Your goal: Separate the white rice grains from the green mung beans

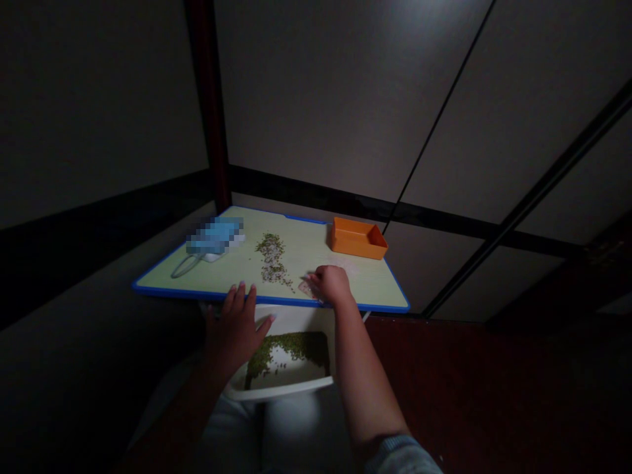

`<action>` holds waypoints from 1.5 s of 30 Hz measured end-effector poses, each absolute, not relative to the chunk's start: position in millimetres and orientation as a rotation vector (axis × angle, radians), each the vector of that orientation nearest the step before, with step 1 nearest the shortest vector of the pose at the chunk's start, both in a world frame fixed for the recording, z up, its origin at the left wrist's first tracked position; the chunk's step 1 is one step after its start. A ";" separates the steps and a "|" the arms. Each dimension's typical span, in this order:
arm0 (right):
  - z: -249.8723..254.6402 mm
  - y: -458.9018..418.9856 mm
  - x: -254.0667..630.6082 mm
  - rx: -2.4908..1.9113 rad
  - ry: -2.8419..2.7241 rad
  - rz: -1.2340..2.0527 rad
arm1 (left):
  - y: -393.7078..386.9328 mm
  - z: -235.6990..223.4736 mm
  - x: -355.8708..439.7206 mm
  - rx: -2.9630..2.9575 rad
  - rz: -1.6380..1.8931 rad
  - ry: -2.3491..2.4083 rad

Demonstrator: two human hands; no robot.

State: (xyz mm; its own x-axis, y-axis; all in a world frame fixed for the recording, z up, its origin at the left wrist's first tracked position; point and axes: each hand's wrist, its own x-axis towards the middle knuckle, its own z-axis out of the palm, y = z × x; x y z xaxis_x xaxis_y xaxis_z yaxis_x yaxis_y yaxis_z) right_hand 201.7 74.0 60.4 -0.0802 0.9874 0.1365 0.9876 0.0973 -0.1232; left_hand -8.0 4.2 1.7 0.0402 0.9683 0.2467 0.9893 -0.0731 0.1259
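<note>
My right hand (332, 284) is at the near edge of the table, with its fingers curled together. A small flat pinkish card-like piece (307, 288) shows under its fingertips; the grip itself is partly hidden. My left hand (237, 329) is open, its fingers spread, with the fingertips by the table's front edge and the thumb over a white tub (276, 393). Small green beans (301, 343) lie inside the tub around a bare patch of its bottom. On the tabletop, left of my right hand, spreads a loose heap of green and whitish grains (271, 257).
The pale table (232, 280) has a blue rim. An orange open box (359, 247) stands at its back right. A blurred blue item (217, 235) with a looped strap (185, 265) lies at the left. Panelled walls rise behind and to the left.
</note>
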 end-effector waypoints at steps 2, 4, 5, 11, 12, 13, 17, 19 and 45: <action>61.9 72.4 203.4 -2.014 -2.167 0.005 | 4.1 2.3 -7.8 -2.206 -0.414 -2.082; 63.0 71.2 205.8 -2.037 -2.146 0.020 | 4.3 2.3 -8.0 -2.203 -0.416 -2.085; 63.3 70.9 207.3 -2.049 -2.133 0.028 | 4.4 2.0 -8.2 -2.202 -0.416 -2.088; 60.1 72.9 216.1 -2.104 -2.045 0.030 | 5.8 -1.0 -9.0 -2.200 -0.419 -2.094; 59.2 73.5 217.1 -2.114 -2.028 0.023 | 5.9 -1.2 -8.9 -2.199 -0.419 -2.093; 58.3 73.9 217.8 -2.120 -2.011 0.017 | 6.0 -1.3 -8.8 -2.199 -0.420 -2.092; 54.9 75.6 218.5 -2.075 -1.993 0.041 | 5.4 -0.5 -8.6 -2.208 -0.424 -2.083; 53.4 76.8 216.8 -2.021 -2.018 0.091 | 5.0 0.0 -8.6 -2.209 -0.424 -2.083; 56.9 79.4 222.8 -2.226 -1.817 0.019 | 5.2 -0.4 -8.8 -2.202 -0.403 -2.092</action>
